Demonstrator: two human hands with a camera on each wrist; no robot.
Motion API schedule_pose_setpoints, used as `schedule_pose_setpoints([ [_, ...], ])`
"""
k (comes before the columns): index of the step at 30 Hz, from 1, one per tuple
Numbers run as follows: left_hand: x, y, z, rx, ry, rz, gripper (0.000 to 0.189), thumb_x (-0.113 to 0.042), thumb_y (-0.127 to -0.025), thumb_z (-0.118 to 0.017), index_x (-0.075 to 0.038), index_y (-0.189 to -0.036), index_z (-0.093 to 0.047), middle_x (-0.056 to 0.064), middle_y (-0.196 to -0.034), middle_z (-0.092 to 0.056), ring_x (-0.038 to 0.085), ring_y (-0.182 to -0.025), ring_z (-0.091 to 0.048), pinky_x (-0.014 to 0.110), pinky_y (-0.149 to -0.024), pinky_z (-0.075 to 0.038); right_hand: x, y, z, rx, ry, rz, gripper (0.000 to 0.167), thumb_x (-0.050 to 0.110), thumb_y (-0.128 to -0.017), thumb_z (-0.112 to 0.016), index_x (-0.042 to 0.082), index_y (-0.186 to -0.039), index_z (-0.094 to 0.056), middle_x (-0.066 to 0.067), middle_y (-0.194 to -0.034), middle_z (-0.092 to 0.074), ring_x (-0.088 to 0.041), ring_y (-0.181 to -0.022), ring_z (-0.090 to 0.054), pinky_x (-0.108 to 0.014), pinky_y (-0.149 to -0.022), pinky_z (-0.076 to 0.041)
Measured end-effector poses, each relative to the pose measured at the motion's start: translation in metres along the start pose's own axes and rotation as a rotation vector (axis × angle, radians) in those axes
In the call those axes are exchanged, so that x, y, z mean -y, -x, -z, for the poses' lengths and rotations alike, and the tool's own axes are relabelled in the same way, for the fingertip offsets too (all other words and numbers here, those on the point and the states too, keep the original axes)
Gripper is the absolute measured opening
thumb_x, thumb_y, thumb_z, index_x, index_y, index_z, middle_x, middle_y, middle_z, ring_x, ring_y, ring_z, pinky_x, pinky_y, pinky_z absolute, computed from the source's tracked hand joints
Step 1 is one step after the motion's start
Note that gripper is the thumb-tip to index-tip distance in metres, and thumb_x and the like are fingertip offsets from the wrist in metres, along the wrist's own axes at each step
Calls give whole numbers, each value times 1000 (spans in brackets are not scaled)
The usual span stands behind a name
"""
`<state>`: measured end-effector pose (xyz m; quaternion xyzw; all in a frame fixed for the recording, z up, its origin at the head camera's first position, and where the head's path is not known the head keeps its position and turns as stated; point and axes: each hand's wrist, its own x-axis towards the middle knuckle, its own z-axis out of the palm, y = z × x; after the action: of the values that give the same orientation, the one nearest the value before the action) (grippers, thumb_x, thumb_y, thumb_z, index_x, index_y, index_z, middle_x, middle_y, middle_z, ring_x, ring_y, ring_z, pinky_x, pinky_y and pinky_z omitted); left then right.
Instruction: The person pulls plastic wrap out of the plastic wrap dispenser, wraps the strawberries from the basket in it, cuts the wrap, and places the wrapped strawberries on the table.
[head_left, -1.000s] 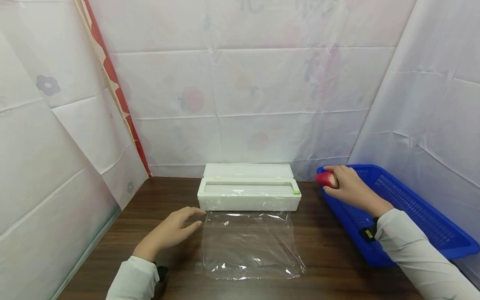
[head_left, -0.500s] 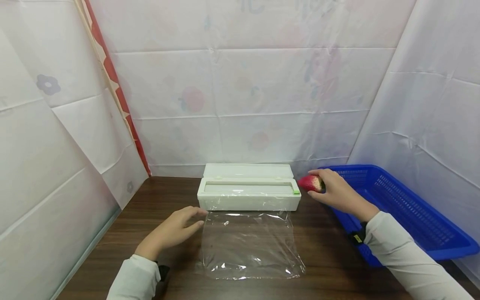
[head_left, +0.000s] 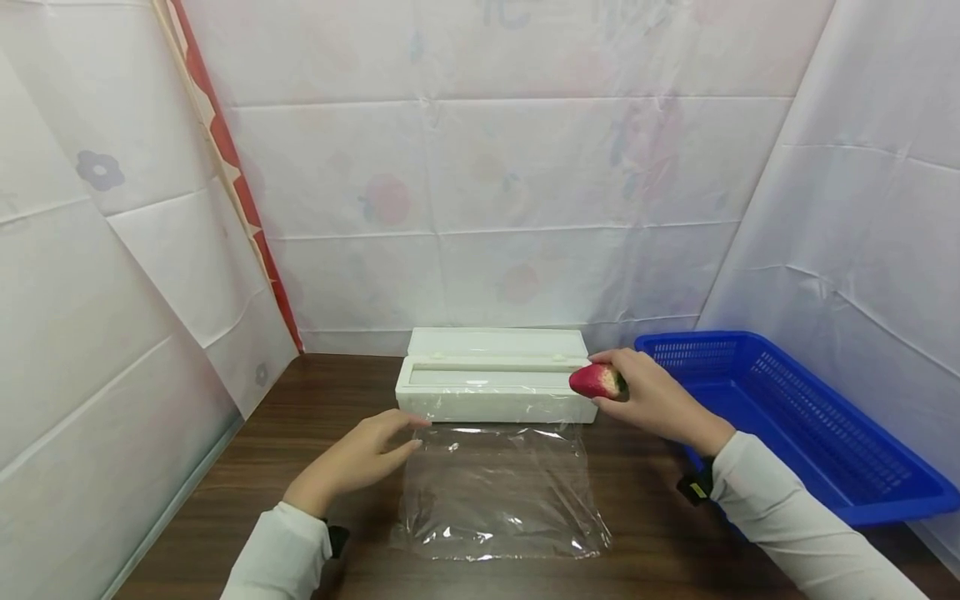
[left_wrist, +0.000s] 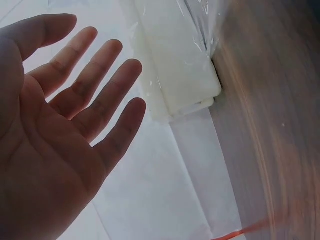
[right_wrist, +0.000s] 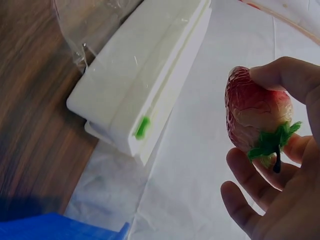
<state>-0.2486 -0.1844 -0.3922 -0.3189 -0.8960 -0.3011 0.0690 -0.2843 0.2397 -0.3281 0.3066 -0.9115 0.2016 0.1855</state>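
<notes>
My right hand [head_left: 651, 398] holds a red strawberry [head_left: 596, 381] with a pale top between thumb and fingers, in front of the right end of a white cling film dispenser [head_left: 495, 407]. In the right wrist view the strawberry [right_wrist: 257, 110] shows green leaves and a dark stem. A sheet of clear cling film [head_left: 502, 492] runs from the dispenser over the table toward me. Beside the film's left edge is my left hand [head_left: 352, 458], its fingers extended and nothing in its grasp. The left wrist view shows that palm [left_wrist: 55, 155] bare, fingers spread.
A blue plastic basket [head_left: 757, 392] stands on the right side of the brown wooden table [head_left: 330, 387]. The dispenser's lid [head_left: 495, 342] is raised at the back. White printed sheets [head_left: 525, 167] hang behind and on both sides.
My right hand has carried the strawberry leftward from above the basket's edge to the dispenser's right end. My left hand has shifted slightly right, toward the film.
</notes>
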Motion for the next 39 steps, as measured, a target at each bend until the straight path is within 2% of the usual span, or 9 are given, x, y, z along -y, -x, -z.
schedule_pose_setpoints([
  [5,-5,-6,-4,27,34,3,29,-18,-102,-60,-8,-129,-63,6,-129,-63,28,-118,-60,50,-96,-50,5,0,-7,-11,10,27,51,19,-81,-83,1,-125,-62,-10,-111,-66,-23,-94,-58,-40,-75,-50],
  [9,-11,-11,-9,57,41,-11,31,-19,-103,-59,-7,-131,-61,6,-129,-63,27,-117,-61,47,-93,-52,10,1,-14,20,7,31,55,25,-82,-84,4,-128,-61,-7,-113,-66,-17,-90,-60,-35,-73,-52],
  [16,-20,-20,-20,85,47,-45,31,-16,-102,-59,-5,-131,-60,7,-129,-62,24,-117,-60,45,-96,-51,21,5,-25,80,-98,27,55,20,-82,-84,4,-128,-59,-3,-111,-63,-12,-88,-58,-28,-73,-53],
  [21,-25,-24,-24,92,44,-56,31,-19,-103,-58,-6,-131,-61,5,-129,-63,23,-117,-60,44,-97,-50,27,5,-32,93,-117,46,54,20,-82,-85,6,-127,-58,-2,-112,-62,-11,-89,-58,-28,-74,-54],
  [27,-29,-27,-28,103,32,-88,32,-19,-104,-57,-7,-133,-60,4,-129,-63,22,-118,-60,43,-99,-49,34,7,-40,150,-174,34,51,19,-84,-83,7,-128,-58,0,-114,-62,-11,-90,-59,-26,-74,-54],
  [35,-37,-31,-34,157,101,-75,32,-18,-104,-57,-5,-133,-58,5,-130,-62,22,-117,-61,39,-97,-50,44,9,-55,217,-269,87,52,14,-85,-82,5,-129,-57,-2,-116,-61,-10,-94,-59,-27,-77,-55],
  [39,-39,-32,-37,167,140,-51,36,-22,-103,-58,-5,-135,-57,4,-130,-63,25,-118,-61,40,-97,-51,49,11,-61,212,-293,128,52,13,-83,-83,5,-127,-57,-2,-117,-61,-11,-97,-59,-27,-78,-54],
])
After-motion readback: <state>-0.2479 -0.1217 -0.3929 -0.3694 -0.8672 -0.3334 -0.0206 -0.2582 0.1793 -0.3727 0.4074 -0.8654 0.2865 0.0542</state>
